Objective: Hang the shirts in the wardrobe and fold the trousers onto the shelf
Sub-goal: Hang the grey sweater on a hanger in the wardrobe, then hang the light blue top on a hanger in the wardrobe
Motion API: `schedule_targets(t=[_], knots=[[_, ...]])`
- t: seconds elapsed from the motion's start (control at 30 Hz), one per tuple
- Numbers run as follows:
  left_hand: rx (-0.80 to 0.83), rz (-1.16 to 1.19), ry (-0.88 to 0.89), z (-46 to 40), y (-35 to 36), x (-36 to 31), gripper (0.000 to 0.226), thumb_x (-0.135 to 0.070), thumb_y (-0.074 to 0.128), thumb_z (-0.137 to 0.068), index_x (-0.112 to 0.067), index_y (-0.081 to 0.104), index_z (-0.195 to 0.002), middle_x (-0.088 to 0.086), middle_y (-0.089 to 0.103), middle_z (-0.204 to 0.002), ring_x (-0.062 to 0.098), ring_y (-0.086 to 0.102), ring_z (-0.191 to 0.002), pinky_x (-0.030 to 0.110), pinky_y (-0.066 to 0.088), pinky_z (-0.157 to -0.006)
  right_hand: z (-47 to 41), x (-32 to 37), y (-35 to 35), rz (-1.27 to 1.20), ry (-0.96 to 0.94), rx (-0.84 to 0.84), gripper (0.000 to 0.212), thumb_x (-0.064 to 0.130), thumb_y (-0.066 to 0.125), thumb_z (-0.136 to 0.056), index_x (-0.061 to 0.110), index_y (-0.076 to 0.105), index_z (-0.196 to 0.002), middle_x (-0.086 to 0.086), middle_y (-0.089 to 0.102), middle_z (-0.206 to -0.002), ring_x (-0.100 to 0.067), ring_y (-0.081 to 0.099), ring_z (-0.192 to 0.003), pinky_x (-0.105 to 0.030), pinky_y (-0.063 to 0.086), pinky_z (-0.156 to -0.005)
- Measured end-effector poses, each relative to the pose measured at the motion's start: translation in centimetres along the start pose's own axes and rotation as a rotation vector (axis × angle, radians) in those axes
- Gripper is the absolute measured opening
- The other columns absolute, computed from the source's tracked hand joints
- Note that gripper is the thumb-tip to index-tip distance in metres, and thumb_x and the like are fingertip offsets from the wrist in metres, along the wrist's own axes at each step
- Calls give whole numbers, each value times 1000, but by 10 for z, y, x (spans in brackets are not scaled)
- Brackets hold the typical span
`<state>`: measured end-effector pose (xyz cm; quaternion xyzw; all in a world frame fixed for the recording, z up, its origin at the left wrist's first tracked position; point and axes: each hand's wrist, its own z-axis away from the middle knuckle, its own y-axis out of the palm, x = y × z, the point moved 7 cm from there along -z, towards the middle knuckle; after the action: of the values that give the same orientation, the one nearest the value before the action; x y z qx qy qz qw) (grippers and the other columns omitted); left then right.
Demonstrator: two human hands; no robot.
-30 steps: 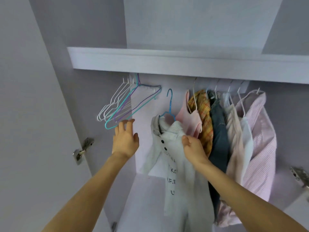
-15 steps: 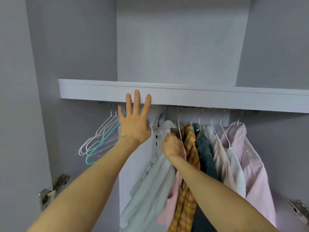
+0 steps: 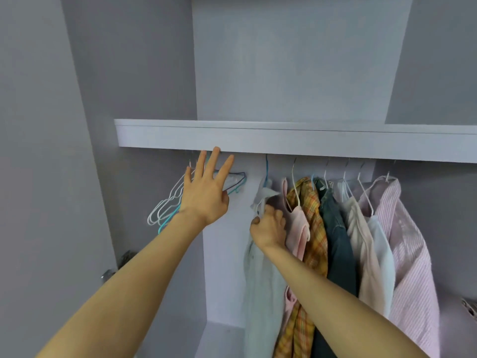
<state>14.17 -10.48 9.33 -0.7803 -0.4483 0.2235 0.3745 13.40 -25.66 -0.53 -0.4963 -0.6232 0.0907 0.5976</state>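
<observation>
A pale grey-white shirt hangs on a blue hanger whose hook goes up behind the shelf edge. My right hand grips the shirt at its collar. To the left, my left hand is raised with straight, spread fingers, its fingertips at the lower edge of the white shelf. The rail itself is hidden behind the shelf edge.
Several bare white, teal and purple hangers hang at the left, partly behind my left hand. Right of the shirt hang a pink top, a plaid shirt, a dark garment, pale garments and a pink striped shirt. Wardrobe walls stand on both sides.
The shirt on its blue hanger has gone up to the rail level with my right hand. My left hand rose from near the bare hangers to the shelf edge and spread its fingers.
</observation>
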Motion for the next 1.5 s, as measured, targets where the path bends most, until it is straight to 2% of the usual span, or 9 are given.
schedule_targets(t=[0.13, 0.23, 0.33, 0.5, 0.67, 0.93, 1.23, 1.37, 1.5], knots=[[-17, 161, -143, 48, -15, 24, 60, -16, 54, -88, -18, 32, -144, 10, 15, -155, 30, 7, -144, 49, 14, -114, 46, 24, -14, 30, -305, -41, 41, 13, 45, -90, 9, 46, -131, -10, 45, -133, -29, 39, -122, -34, 29, -97], [-111, 265, -297, 105, -30, 47, 39, -6, 60, -83, -5, 58, -122, 17, 51, -129, 39, 46, -118, 48, 39, -96, 84, 38, 2, -164, -419, 192, 28, 4, 46, -88, 5, 59, -113, -10, 62, -114, -28, 53, -110, -34, 40, -94], [-116, 226, -483, 182, -35, 68, 29, -7, 61, -83, -6, 63, -112, 14, 61, -114, 38, 55, -101, 43, 42, -86, 129, 49, 36, -259, -486, 421, 22, 5, 46, -91, 7, 64, -104, -5, 64, -108, -23, 58, -99, -31, 45, -87], [32, 56, -849, 341, -49, 92, 35, -21, 52, -92, -16, 54, -127, 4, 55, -128, 28, 50, -116, 34, 34, -92, 241, 78, 115, -294, -601, 874, 22, 10, 45, -92, 11, 64, -104, -3, 69, -102, -21, 61, -97, -30, 45, -87], [61, -117, -1223, 499, -104, 86, 36, -24, 47, -94, -19, 50, -130, 0, 51, -131, 22, 47, -120, 31, 32, -95, 385, 97, 157, -290, -772, 1259, 23, 9, 43, -94, 10, 64, -102, -4, 69, -98, -21, 63, -96, -28, 46, -85], [-118, -452, -1815, 757, -257, -38, 35, -21, 51, -92, -17, 55, -127, 4, 52, -132, 25, 49, -119, 34, 39, -97, 677, 111, 129, -182, -1191, 1765, 24, 12, 42, -95, 10, 63, -105, -1, 66, -94, -19, 60, -91, -23, 43, -78], [-437, -502, -2368, 1006, -346, -188, 35, -15, 48, -93, -9, 53, -127, 11, 51, -130, 27, 45, -123, 38, 38, -97, 971, 68, 74, 77, -1507, 2111, 23, 13, 36, -95, 22, 57, -98, 7, 60, -88, -15, 58, -87, -26, 45, -79], [-531, -299, -2582, 1105, -326, -228, 36, -16, 49, -93, -7, 49, -128, 14, 50, -128, 29, 45, -120, 36, 38, -97, 1059, 32, 82, 227, -1540, 2139, 27, 12, 35, -94, 16, 59, -107, 5, 61, -90, -19, 59, -93, -29, 45, -83], [-429, -172, -2717, 1186, -280, -262, 41, -24, 51, -92, -11, 47, -130, 13, 48, -130, 30, 46, -119, 36, 39, -93, 1130, -18, 109, 433, -1646, 2103, 33, 14, 33, -95, 15, 52, -122, -5, 62, -114, -23, 55, -105, -28, 41, -80]])
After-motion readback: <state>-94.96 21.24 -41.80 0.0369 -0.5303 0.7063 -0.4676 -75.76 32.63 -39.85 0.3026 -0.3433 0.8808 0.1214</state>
